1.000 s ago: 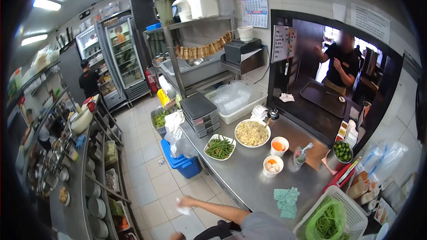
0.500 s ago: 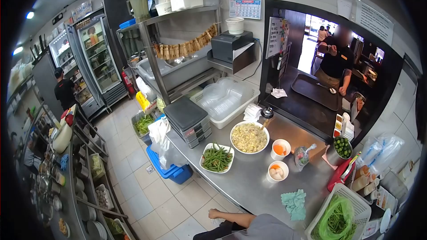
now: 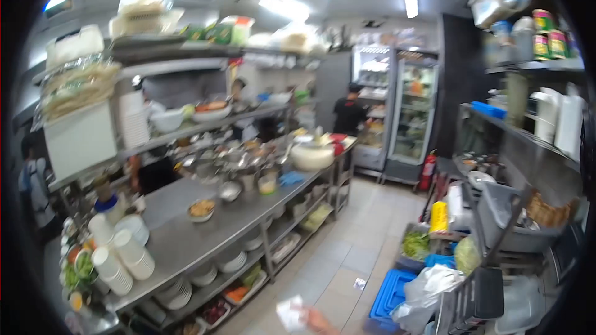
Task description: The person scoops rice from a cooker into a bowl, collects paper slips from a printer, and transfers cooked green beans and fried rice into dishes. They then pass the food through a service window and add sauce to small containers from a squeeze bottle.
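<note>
My left hand (image 3: 318, 321) shows at the bottom edge, blurred by motion, reaching in from the lower right. Its fingers are closed on a small white piece of paper (image 3: 290, 313), whose exact kind is too smeared to tell. Hand and paper are over the tiled floor, between the long steel counter (image 3: 167, 211) and a blue plastic bin (image 3: 386, 294). My right hand is out of view.
On the counter's near end stand stacked white cups (image 3: 133, 254); farther along is a bowl of food (image 3: 202, 209). A person in black (image 3: 349, 113) stands by the glass-door fridges (image 3: 413, 108). White plastic bags (image 3: 428, 288) and a grey shelf unit line the right side.
The view has swung left, from the pass-through counter with its food bowls to the aisle and long counter. My left hand remains at the bottom, now with white paper visible in it.
</note>
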Tool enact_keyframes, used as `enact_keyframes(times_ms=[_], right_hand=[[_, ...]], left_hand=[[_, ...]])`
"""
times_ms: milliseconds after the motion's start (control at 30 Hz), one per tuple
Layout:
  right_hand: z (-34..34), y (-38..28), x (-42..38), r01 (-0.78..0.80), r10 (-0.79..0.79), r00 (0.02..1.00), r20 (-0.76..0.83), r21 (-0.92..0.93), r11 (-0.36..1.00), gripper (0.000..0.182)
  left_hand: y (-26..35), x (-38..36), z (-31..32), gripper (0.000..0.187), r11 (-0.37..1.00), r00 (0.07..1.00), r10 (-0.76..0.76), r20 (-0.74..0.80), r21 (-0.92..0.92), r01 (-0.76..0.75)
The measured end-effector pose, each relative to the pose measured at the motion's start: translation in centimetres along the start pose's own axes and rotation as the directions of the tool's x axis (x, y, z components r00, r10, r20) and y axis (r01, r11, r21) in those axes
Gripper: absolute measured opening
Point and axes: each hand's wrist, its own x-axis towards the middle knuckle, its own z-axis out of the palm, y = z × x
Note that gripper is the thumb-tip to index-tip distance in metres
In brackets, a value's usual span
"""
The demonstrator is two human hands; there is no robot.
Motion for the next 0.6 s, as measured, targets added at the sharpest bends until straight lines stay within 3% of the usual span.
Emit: enact_keyframes(times_ms=[33,67,133,167,200,233,267,333,367,400,433,467,500,533,600], right_hand=[[1.2,-4.1,1.8,0.008,-0.007,1.0,-0.026,0.032,0.999,0.046],[1.0,-8.2,5.0,0.079,-0.078,0.997,0.024,-0.074,0.994,0.05],[1.7,-16.6,9.4,0.224,-0.226,0.972,-0.067,-0.032,0.974,0.048],[2.0,-19.7,10.9,0.319,-0.317,0.946,-0.065,0.03,0.947,0.05],[2.0,-22.3,12.4,0.409,-0.403,0.912,-0.08,0.086,0.908,0.051],[1.5,-24.4,13.7,0.432,-0.428,0.902,-0.063,0.072,0.899,0.053],[0.9,-26.0,14.7,0.454,-0.451,0.891,-0.055,0.058,0.889,0.054],[-0.6,-28.9,17.9,0.516,-0.516,0.857,-0.013,0.035,0.856,0.057],[-1.6,-30.3,19.5,0.548,-0.548,0.836,0.018,0.023,0.836,0.059],[-3.2,-31.1,21.7,0.583,-0.582,0.813,0.021,-0.057,0.811,0.06],[-5.0,-31.8,24.0,0.611,-0.612,0.789,0.05,-0.161,0.775,0.061],[-5.8,-32.9,25.9,0.632,-0.636,0.771,0.037,-0.169,0.756,0.061],[-6.7,-33.7,27.8,0.613,-0.611,0.789,0.057,-0.006,0.79,0.061],[-7.6,-34.6,29.5,0.602,-0.602,0.796,0.064,0.029,0.798,0.061],[-9.5,-35.7,32.7,0.6,-0.602,0.788,0.13,0.056,0.798,0.06]], left_hand=[[-1.3,0.6,0.2,0.026,1.0,1.0,-0.01,-0.002,-0.015,0.01],[-2.7,2.1,-0.5,0.026,1.0,1.0,0.003,-0.024,-0.022,-0.003],[-5.4,6.4,-3.5,0.027,0.993,0.985,0.117,-0.129,0.022,-0.115],[-4.5,6.9,-7.5,0.027,0.977,0.949,0.213,-0.233,0.071,-0.202],[-3.6,7.5,-12.1,0.029,0.941,0.831,0.295,-0.472,-0.01,-0.339],[-0.8,5.5,-18.2,0.03,0.909,0.853,0.147,-0.501,-0.271,-0.316],[1.5,3.2,-24.7,0.029,0.881,0.833,0.211,-0.512,-0.269,-0.389],[4.3,2.6,-34.4,0.029,0.736,0.551,0.338,-0.763,-0.151,-0.66],[6.7,1.2,-39.2,0.029,0.676,0.452,0.243,-0.858,-0.184,-0.713],[6.7,1.8,-43.9,0.026,0.754,0.508,0.198,-0.838,-0.201,-0.625],[10.1,-1.7,-48.4,0.021,0.666,0.365,0.173,-0.915,-0.165,-0.728],[11.1,-2.0,-51.8,0.018,0.577,0.299,0.199,-0.933,-0.135,-0.806],[12.5,-2.6,-54.6,0.018,0.513,0.35,0.082,-0.933,-0.262,-0.818],[13.9,-3.7,-57.2,0.023,0.351,0.349,0.08,-0.934,-0.302,-0.886],[15.0,-4.2,-61.2,0.027,0.278,0.271,0.016,-0.962,-0.256,-0.926]])
